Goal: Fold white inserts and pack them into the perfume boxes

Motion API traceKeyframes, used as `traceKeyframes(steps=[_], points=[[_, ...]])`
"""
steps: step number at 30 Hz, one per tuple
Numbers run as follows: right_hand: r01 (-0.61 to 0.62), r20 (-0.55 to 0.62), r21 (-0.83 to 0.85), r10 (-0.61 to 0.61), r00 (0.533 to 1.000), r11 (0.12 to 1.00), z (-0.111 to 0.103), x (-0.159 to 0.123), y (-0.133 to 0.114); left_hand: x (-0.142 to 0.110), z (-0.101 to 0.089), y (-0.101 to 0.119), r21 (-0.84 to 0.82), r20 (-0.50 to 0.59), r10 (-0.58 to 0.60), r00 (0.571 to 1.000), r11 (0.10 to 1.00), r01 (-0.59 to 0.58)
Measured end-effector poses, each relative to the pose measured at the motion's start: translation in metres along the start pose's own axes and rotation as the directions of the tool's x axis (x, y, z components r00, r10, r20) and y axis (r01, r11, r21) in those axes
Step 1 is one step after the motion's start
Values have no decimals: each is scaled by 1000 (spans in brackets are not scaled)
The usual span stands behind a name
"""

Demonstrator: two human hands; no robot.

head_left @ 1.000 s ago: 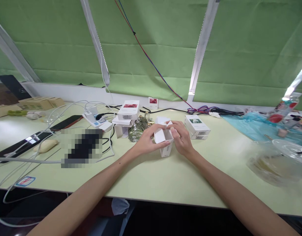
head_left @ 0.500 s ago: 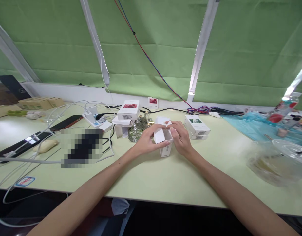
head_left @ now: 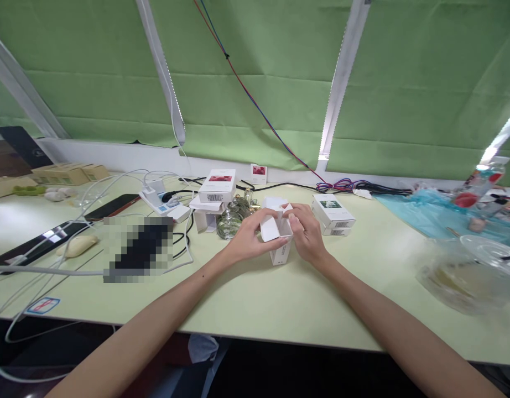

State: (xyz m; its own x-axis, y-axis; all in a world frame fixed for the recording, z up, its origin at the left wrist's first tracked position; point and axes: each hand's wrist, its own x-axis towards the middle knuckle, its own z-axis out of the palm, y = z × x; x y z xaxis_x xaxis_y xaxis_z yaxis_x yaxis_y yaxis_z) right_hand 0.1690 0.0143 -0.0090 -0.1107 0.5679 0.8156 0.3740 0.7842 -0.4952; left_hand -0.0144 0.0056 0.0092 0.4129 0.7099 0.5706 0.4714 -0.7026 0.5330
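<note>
A small white carton (head_left: 281,254) stands upright on the table in front of me, its top flaps raised and its mouth facing up. My left hand (head_left: 251,236) grips it from the left, thumb along the near rim. On the other side, my right hand (head_left: 307,235) is closed on the right edge and a flap. Whatever lies inside the carton cannot be made out. Just left of my left hand are several glass bottles (head_left: 229,222) with gold-coloured necks. A white box with a red flower picture (head_left: 217,187) rests on another open box (head_left: 205,220) beside them.
To the right sit white boxes with a green-and-white picture (head_left: 333,213). A power strip (head_left: 157,200), cables and a dark phone-like slab (head_left: 114,207) lie left. A clear plastic container (head_left: 458,276) and a blue plastic sheet (head_left: 425,207) occupy the right side.
My right fingers have shifted very slightly at the carton's flap, and the flap stands a little differently. Both hands keep their hold; the rest looks the same.
</note>
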Motion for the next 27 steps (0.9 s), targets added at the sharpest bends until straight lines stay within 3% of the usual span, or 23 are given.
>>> traceKeyframes(steps=[27], points=[[-16,-27,9,16,1000,1000,1,1,-1,2,2,-1,23,-25,38,999,999,-38]])
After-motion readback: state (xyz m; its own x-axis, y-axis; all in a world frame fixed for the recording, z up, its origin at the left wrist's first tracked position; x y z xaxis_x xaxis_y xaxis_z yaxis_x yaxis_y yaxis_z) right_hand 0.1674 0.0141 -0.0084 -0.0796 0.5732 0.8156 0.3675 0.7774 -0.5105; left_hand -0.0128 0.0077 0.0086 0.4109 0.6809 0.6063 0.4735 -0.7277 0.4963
